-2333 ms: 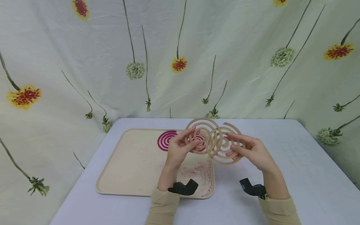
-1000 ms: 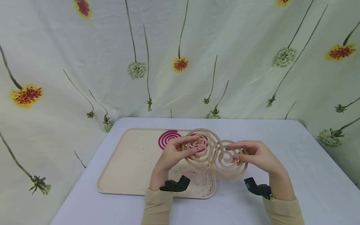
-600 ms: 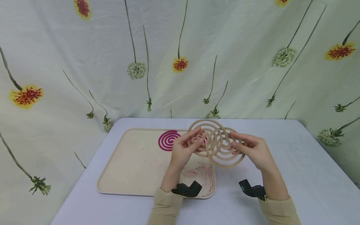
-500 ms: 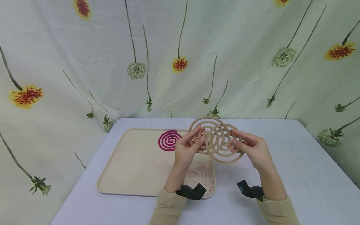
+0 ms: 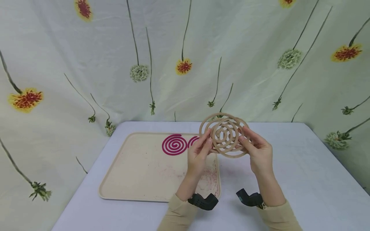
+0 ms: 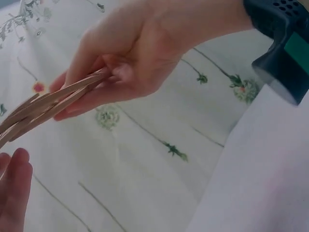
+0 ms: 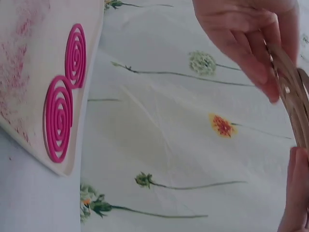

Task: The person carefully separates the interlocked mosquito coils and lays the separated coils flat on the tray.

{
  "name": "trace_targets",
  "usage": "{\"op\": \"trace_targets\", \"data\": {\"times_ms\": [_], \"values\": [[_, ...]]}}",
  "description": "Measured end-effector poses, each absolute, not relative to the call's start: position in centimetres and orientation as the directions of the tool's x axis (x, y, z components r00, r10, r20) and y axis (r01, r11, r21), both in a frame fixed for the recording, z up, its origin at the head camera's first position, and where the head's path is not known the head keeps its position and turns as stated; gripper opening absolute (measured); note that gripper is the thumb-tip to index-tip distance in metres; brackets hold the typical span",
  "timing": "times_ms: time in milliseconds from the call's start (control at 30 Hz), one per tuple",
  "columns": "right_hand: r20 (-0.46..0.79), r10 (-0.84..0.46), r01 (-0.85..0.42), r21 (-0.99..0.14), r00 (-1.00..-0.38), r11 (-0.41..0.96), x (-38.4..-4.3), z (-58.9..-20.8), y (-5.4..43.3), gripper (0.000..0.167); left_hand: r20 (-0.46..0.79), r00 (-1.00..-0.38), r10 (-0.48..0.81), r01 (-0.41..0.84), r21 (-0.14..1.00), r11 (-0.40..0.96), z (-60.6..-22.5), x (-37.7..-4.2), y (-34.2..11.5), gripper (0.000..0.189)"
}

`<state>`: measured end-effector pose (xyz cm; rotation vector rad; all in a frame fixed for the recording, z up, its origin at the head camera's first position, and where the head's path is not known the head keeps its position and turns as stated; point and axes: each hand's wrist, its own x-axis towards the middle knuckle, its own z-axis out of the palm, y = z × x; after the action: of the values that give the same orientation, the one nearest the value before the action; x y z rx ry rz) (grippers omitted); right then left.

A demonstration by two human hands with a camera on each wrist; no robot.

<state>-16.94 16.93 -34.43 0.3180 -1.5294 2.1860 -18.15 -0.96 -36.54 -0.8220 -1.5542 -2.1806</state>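
Observation:
Two tan mosquito coils (image 5: 218, 134) overlap almost fully, one over the other, held up above the tray's right side in the head view. My left hand (image 5: 198, 160) pinches their left edge between thumb and fingers. At the right edge, my right hand (image 5: 261, 155) grips with thumb and fingers. Seen edge-on in the left wrist view, the tan coils (image 6: 60, 99) cross closely; my right hand (image 6: 130, 58) holds one end there. In the right wrist view, the coils (image 7: 289, 94) lie between both hands. Whether their strands are interlocked or merely stacked, I cannot tell.
On the beige tray (image 5: 130, 170) lie two magenta mosquito coils; the left coil (image 5: 175, 145) shows whole, the right coil (image 5: 192, 141) is partly hidden by my left hand. Reddish crumbs (image 5: 210, 178) mark the tray's right end. A flowered cloth (image 5: 162, 96) hangs behind the white table.
My hands have come closer together and risen slightly. The two tan coils, which overlapped only at their edges, now lie nearly on top of each other.

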Motion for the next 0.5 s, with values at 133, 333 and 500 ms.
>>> {"op": "trace_targets", "data": {"times_ms": [133,333,500], "values": [[0.463,-0.019,-0.457,-0.880,-0.886,-0.128,-16.8,-34.6,18.6,0.028,0.586,-0.786,0.196,0.502,0.790,-0.351,-36.4,-18.7,-3.4,0.033],[0.402,-0.442,-0.495,-0.861,-0.802,0.114,-16.6,-34.5,21.0,0.028,0.503,-0.681,0.532,0.434,0.862,-0.260,-36.5,-19.4,-6.7,0.032],[0.341,-0.496,-0.486,-0.851,-0.799,0.199,-16.7,-34.5,21.4,0.025,0.508,-0.672,0.538,0.465,0.856,-0.228,-36.3,-19.4,-6.9,0.033]]}}
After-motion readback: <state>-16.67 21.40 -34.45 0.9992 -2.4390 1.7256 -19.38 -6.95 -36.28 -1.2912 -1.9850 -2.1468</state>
